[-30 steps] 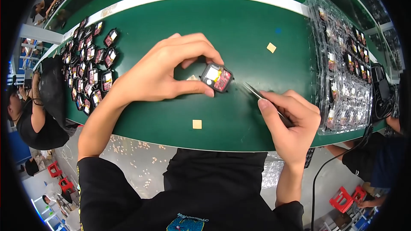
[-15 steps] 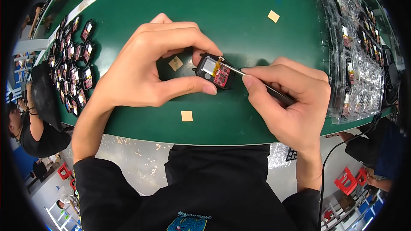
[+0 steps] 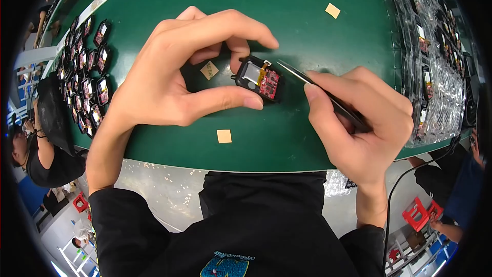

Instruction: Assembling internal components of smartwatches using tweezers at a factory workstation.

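A small black electronic housing [image 3: 259, 79] sits at the middle of the green table, with a red circuit board, a silver-white block and a thin amber flex strip showing inside. My left hand [image 3: 174, 66] steadies it between the thumb at its near edge and a bent finger at its far left corner. The index finger is raised off it and stretched out. My right hand [image 3: 359, 118] grips dark tweezers [image 3: 334, 101], whose pale tip points at the flex strip's white end from a short distance to the right, apart from it.
Many similar housings [image 3: 87, 88] are crowded at the table's left. Clear plastic trays [image 3: 442, 87] with more of them are stacked at the right edge. Small tan squares [image 3: 224, 136] lie on the green tabletop [image 3: 297, 15]. A black cable [image 3: 397, 184] hangs at the right. Other people sit on both sides.
The tweezers have drawn back to the right, off the flex strip. My left index finger has lifted away from the housing's upper edge.
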A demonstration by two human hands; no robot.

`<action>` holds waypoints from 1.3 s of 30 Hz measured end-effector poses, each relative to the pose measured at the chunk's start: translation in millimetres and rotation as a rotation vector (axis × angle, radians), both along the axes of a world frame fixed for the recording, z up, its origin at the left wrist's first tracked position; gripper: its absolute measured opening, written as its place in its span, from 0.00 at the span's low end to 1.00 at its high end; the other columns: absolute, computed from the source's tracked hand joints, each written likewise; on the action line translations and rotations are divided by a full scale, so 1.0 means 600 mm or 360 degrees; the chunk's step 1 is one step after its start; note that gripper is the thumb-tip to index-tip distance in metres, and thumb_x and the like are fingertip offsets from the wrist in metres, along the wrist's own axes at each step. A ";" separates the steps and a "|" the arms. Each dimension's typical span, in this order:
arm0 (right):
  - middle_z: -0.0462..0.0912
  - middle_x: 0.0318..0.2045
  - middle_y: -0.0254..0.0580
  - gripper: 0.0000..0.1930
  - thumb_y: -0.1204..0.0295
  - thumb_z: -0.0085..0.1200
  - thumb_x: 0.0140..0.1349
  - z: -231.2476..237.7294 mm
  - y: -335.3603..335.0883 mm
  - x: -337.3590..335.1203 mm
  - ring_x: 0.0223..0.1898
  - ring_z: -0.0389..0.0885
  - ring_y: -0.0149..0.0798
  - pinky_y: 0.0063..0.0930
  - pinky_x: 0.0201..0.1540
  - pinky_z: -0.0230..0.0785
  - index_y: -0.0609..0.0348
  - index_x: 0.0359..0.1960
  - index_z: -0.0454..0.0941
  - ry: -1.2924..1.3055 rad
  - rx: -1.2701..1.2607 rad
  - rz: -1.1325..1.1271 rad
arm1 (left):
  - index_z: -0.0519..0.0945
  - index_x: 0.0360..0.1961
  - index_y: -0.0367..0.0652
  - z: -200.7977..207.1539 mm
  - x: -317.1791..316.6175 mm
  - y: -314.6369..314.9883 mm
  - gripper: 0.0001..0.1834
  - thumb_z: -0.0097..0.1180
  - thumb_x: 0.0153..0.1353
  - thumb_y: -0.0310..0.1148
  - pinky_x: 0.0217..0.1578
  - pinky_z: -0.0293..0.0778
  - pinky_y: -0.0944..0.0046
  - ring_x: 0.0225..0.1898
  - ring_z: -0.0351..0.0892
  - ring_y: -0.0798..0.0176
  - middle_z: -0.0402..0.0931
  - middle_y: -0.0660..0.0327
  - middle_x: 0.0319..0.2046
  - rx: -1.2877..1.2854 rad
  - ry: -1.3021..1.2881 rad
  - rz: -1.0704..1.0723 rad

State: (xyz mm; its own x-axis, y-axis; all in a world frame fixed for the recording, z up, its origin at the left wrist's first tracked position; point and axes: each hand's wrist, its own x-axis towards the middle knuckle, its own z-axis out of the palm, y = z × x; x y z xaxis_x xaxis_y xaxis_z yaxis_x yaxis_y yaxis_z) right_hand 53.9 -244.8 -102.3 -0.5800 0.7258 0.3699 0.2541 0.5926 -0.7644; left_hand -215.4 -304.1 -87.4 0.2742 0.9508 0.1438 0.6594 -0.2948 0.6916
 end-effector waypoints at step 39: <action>0.83 0.23 0.37 0.10 0.89 0.71 0.58 -0.008 0.001 -0.007 0.22 0.78 0.26 0.21 0.26 0.64 0.67 0.42 0.94 0.0021 -0.0089 0.0138 | 0.92 0.49 0.39 -0.008 -0.026 0.015 0.35 0.84 0.37 0.43 0.39 0.60 0.63 0.33 0.71 0.66 0.89 0.62 0.38 0.0003 -0.0012 -0.0249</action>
State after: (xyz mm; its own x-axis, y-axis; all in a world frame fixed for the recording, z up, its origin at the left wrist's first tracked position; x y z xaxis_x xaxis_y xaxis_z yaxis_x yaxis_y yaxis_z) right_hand 49.5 -244.3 -107.3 -0.6368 0.6928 0.3384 0.1933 0.5684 -0.7998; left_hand -230.9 -295.0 -92.5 0.4181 0.8962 0.1481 0.5999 -0.3948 0.6959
